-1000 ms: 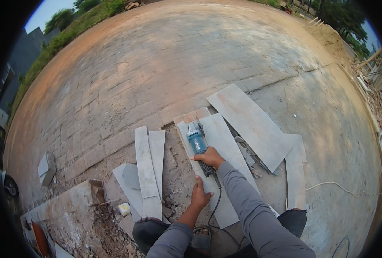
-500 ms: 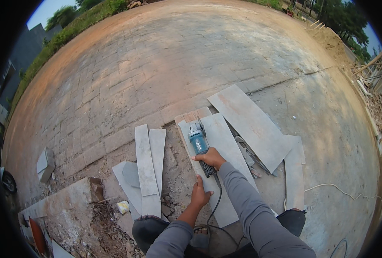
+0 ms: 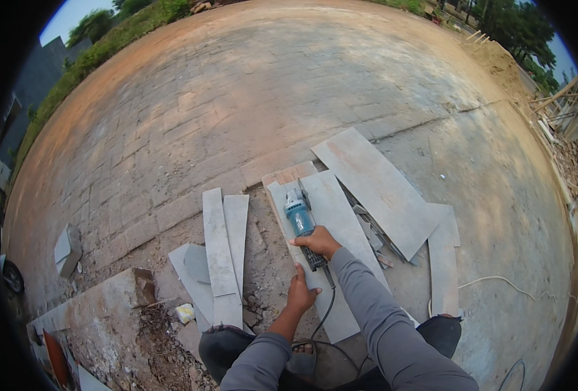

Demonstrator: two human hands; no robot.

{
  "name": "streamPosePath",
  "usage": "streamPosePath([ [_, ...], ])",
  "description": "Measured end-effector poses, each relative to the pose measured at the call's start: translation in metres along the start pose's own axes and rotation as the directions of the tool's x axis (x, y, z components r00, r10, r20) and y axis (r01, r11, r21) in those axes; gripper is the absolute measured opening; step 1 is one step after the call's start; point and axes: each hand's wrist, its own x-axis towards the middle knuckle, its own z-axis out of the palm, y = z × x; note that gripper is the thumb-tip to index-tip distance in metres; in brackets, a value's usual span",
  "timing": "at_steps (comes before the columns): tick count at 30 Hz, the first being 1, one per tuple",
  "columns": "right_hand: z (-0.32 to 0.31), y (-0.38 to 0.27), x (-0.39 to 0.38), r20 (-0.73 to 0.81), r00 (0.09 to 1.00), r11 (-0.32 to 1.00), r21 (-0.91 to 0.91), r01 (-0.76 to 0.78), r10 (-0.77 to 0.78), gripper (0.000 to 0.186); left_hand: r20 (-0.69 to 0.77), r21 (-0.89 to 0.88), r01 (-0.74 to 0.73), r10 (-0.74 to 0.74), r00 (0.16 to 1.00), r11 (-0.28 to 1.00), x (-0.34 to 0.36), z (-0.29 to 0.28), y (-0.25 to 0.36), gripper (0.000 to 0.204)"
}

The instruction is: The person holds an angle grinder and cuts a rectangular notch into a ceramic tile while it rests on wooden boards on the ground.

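My right hand (image 3: 320, 242) is wrapped round the rear body of a blue angle grinder (image 3: 299, 218), whose head points away from me. The grinder's thin disc (image 3: 304, 193) stands on edge over a long grey tile (image 3: 341, 228); whether it touches the surface I cannot tell. A dark power cord runs from the tool's back end towards my feet. Below the grinder, my left hand (image 3: 300, 293) holds the tile's left edge, its thumb across the top and its index finger along the side. Its other fingers are mostly hidden.
Tile strips (image 3: 219, 251) lie to the left, with a round grey piece (image 3: 197, 264) beside them. At the right are a large tile (image 3: 380, 192), another strip (image 3: 444, 267) and broken offcuts (image 3: 373, 238). A concrete block (image 3: 68, 249) stands farther left. A pale cable (image 3: 507, 281) crosses the ground.
The grinder has come very slightly nearer to me over the tile. My left hand keeps its place, and the whole view has shifted a little.
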Motion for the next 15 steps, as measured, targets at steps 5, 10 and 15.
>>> streamPosePath([
  [5,0.001,0.009,0.000,0.041,0.999,1.000,-0.008,-0.010,0.010,0.052,-0.043,0.025,-0.040,0.041,0.998,0.999,0.000,0.002,-0.004,0.111],
  [10,0.000,0.014,0.000,0.025,1.000,0.999,-0.036,-0.017,0.018,0.052,-0.085,0.059,-0.081,0.086,0.993,0.995,0.000,0.004,-0.004,0.111],
  [15,0.001,0.011,-0.006,0.035,0.999,1.000,-0.008,-0.016,0.016,0.054,-0.105,0.060,-0.104,0.110,0.988,0.993,0.004,0.008,-0.013,0.112],
])
